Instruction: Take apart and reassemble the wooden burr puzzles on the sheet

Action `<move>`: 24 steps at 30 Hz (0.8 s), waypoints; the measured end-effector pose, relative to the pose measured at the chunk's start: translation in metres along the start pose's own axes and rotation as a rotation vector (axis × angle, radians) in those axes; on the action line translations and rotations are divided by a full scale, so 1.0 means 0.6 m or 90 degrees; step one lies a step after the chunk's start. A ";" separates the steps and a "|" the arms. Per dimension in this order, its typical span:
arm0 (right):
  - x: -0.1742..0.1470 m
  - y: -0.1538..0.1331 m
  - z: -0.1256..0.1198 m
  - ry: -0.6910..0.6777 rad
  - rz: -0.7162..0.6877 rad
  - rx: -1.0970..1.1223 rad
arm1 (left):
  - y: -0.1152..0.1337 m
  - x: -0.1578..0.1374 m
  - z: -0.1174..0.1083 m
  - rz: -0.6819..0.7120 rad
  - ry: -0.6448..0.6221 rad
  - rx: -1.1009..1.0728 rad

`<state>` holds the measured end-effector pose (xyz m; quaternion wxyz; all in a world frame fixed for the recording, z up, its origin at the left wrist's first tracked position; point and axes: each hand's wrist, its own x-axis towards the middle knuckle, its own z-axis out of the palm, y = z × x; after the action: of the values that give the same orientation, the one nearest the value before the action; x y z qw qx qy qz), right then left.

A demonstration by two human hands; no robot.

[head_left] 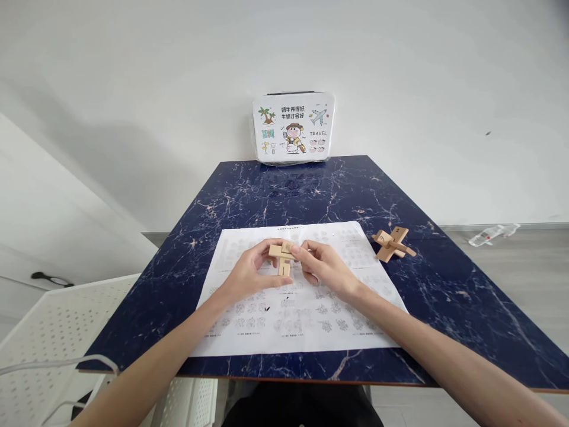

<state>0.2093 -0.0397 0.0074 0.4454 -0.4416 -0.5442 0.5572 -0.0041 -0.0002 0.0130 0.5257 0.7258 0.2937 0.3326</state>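
Two wooden puzzle assemblies counted. One partly built wooden piece cluster (pixel 281 258) gripped over the upper middle of the printed sheet (pixel 302 308), a few notched blocks interlocked, clearly unfinished by the look of it. Second assembly, a crossed wooden puzzle (pixel 393 243), off the sheet's upper right corner, resting on the blue marble table (pixel 444 284), untouched. Left hand (pixel 249 274) curled around the cluster's left side, thumb and fingers pinching it. Right hand (pixel 326 267) closed on the right side, fingertips pressed to the top block. No loose blocks seen on the sheet; remaining parts, if any, hidden by the hands. One sheet, one table. One illustrated box (pixel 293 127) far beyond the sheet, against the wall. One white perforated cart (pixel 53 332) left of the sheet. One clear plastic bottle (pixel 491 234) on the floor, well right of the sheet.
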 end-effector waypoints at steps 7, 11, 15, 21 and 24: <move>0.001 0.004 -0.001 -0.025 0.018 0.030 | -0.002 -0.001 -0.002 0.008 -0.004 0.006; 0.004 0.005 -0.006 -0.010 -0.001 -0.006 | 0.003 0.001 -0.002 0.000 0.027 -0.011; 0.006 0.012 -0.017 0.061 -0.068 -0.153 | 0.011 0.006 -0.005 -0.034 0.167 -0.060; 0.015 0.039 -0.016 0.063 -0.369 -0.499 | 0.010 0.012 -0.010 -0.029 0.306 -0.063; 0.020 0.050 -0.012 -0.007 -0.422 -0.598 | 0.010 0.013 -0.010 -0.029 0.298 -0.052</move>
<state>0.2133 -0.0266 -0.0230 0.3494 -0.3949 -0.8450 0.0887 -0.0035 0.0074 0.0215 0.4796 0.6003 0.4103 0.4912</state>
